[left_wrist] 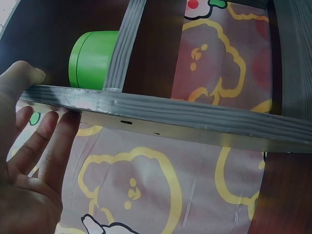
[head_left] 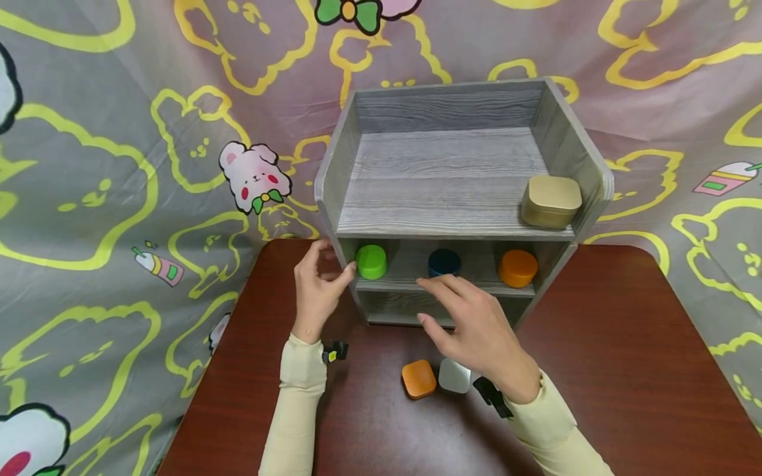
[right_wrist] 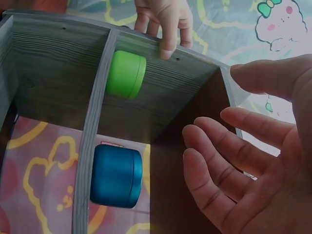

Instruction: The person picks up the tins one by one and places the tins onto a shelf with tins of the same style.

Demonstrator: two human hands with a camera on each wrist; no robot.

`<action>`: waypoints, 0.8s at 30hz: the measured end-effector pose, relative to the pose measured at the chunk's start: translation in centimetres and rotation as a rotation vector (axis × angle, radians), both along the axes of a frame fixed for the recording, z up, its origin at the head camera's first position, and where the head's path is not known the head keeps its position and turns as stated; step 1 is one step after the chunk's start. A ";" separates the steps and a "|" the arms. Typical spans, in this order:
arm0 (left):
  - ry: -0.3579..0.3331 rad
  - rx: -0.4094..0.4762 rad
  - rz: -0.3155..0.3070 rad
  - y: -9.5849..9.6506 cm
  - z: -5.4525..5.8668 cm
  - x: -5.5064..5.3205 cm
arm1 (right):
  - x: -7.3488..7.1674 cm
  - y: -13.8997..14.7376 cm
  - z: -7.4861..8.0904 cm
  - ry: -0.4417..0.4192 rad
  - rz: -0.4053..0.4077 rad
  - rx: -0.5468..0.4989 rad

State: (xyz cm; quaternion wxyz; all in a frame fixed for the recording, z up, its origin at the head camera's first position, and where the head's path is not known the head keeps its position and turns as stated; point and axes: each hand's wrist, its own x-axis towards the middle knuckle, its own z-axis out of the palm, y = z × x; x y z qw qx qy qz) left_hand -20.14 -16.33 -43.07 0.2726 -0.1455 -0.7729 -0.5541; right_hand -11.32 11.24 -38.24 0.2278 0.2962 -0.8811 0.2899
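Note:
A grey wood-grain shelf (head_left: 443,182) stands on the table. My left hand (head_left: 315,291) holds its left side panel, thumb on the inner face and fingers outside, as the left wrist view shows. Just right of that thumb, a round green tin (head_left: 372,262) sits on the middle level. A round dark blue tin (head_left: 444,262) stands mid-level, and a round orange tin (head_left: 518,268) is at the right. My right hand (head_left: 479,324) hovers before the blue tin, fingers loosely bent and apart from it, holding nothing. The right wrist view shows the blue tin (right_wrist: 117,175) beyond the fingertips.
On the top level, a gold square tin (head_left: 551,201) sits at the right. A small orange square tin (head_left: 419,379) and a silver square tin (head_left: 455,375), partly covered by my right hand, lie on the brown table (head_left: 631,370). Patterned cloth (head_left: 196,152) hangs behind and beside it.

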 end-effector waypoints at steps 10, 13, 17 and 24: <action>0.001 -0.001 0.000 0.0 0.0 0.0 | 0.5 1.2 -1.1 0.031 0.012 -0.012; 0.000 -0.006 0.002 0.0 -0.1 0.0 | 0.6 1.5 -1.5 0.040 0.014 0.004; -0.003 -0.011 0.005 0.0 0.0 0.1 | 0.7 2.1 -2.1 0.048 0.010 0.032; -0.002 -0.012 0.007 0.0 0.0 0.0 | 1.2 3.2 -3.4 0.004 -0.005 0.088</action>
